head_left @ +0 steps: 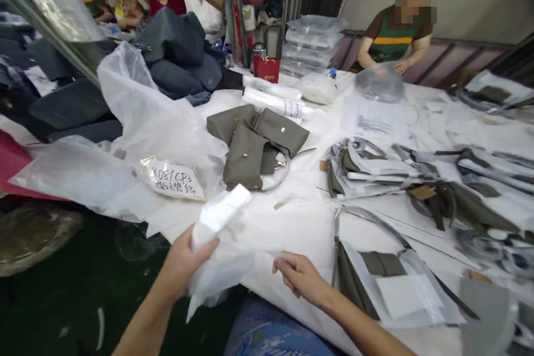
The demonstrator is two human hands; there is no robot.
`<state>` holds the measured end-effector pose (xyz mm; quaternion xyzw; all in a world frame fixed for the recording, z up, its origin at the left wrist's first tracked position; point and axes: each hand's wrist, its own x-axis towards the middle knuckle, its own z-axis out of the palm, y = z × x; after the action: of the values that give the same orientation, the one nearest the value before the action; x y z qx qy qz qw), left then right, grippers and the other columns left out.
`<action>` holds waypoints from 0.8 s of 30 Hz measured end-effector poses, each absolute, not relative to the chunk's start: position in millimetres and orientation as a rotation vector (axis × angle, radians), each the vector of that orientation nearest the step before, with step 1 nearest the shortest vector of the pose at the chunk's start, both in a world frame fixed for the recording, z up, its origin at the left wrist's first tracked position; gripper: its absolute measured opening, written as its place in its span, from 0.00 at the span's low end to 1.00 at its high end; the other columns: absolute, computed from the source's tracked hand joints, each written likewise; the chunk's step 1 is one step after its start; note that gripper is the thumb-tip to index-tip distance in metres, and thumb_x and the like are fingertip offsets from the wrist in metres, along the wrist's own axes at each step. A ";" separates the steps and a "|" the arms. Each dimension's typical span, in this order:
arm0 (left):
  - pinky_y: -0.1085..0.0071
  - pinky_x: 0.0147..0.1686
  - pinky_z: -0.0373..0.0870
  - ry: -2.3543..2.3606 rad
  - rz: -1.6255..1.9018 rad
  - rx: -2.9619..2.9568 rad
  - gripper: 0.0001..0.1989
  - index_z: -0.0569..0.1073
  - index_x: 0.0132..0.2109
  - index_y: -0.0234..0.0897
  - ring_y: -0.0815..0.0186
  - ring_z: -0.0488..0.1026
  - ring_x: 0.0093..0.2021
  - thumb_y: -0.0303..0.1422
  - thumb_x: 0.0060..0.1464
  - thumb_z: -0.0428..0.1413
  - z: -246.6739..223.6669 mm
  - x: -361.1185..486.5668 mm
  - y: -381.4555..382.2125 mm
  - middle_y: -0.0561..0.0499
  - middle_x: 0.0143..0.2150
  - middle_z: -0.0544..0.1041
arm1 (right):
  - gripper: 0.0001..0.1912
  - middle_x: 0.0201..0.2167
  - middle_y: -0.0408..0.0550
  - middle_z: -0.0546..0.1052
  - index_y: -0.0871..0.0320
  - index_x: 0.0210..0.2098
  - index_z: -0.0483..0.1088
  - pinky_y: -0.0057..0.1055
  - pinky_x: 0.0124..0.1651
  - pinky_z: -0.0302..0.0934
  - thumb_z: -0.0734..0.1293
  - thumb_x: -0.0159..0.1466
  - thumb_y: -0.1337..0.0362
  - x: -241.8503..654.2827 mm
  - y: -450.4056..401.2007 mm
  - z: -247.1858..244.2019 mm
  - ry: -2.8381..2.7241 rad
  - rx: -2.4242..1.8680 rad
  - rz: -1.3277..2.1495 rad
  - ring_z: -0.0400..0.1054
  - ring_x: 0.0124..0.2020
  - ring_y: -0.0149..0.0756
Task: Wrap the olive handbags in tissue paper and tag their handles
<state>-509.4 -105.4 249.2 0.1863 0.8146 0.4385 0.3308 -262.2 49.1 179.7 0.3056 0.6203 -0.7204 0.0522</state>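
Observation:
My left hand [183, 258] is closed around a folded white packet [221, 214] near the table's front edge. Thin translucent plastic sheeting [227, 272] hangs below the packet and stretches across to my right hand [302, 278], whose thumb and fingertips pinch its edge. Just right of my right hand lies an olive-grey handbag [354, 283] with a wrapped handle and a white square packet [406, 295] on it. Beyond my hands, several olive-grey bag pieces [246, 158] sit in a pile, one with a clear-wrapped strap.
A large plastic bag [137, 100] with a handwritten label [173, 178] stands left. Dark blue bags [175, 44] heap behind it. Partly wrapped handbags [375, 172] cover the right side. White rolls [271, 100] and a red box [267, 69] stand farther back. Across the table a person [394, 39] handles plastic.

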 end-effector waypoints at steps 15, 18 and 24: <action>0.70 0.35 0.71 1.176 1.117 0.756 0.28 0.72 0.54 0.36 0.63 0.73 0.36 0.41 0.48 0.65 228.6 -57.7 197.1 0.47 0.43 0.78 | 0.15 0.19 0.40 0.68 0.59 0.34 0.80 0.22 0.26 0.54 0.63 0.63 0.59 54.4 44.6 170.0 1.766 1.313 -2.276 0.61 0.22 0.28; 0.67 0.40 0.71 1.207 1.085 0.765 0.29 0.71 0.55 0.36 0.60 0.74 0.41 0.42 0.48 0.64 199.6 8.7 216.9 0.45 0.47 0.78 | 0.14 0.19 0.39 0.69 0.58 0.36 0.81 0.21 0.26 0.55 0.63 0.62 0.62 97.4 52.0 168.9 1.730 1.459 -2.340 0.62 0.21 0.26; 0.63 0.48 0.70 1.368 1.112 0.723 0.27 0.72 0.53 0.35 0.57 0.74 0.47 0.38 0.46 0.66 145.0 98.5 214.5 0.43 0.47 0.78 | 0.13 0.22 0.41 0.74 0.58 0.36 0.81 0.21 0.27 0.56 0.64 0.62 0.65 140.2 42.5 149.4 1.871 1.550 -2.296 0.64 0.24 0.27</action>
<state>98.5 214.5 145.0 0.3092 0.5853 0.4756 0.5793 140.2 42.5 149.4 0.4613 0.5570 -0.6833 -0.1004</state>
